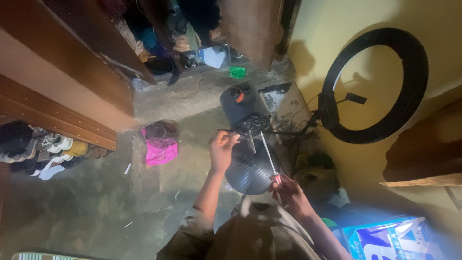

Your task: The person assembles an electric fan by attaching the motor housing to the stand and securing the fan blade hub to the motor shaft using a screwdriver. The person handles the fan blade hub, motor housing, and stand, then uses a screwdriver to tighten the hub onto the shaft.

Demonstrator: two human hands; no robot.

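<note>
A black standing fan lies on the floor, its motor housing [240, 103] with an orange knob at the far end and its round dark base [250, 171] closer to me. My left hand [222, 150] pinches something small at the rear grille [251, 126] of the motor. My right hand [288, 192] grips the red handle of a long screwdriver [267, 150], whose metal shaft points up toward the grille. The tip sits at the grille's edge.
A black ring light [380, 86] leans on the yellow wall at right. A pink cloth bundle [160, 144] lies on the concrete floor to the left. Shoes [53, 149] sit under a wooden wardrobe. A blue and white carton [390, 238] is at bottom right.
</note>
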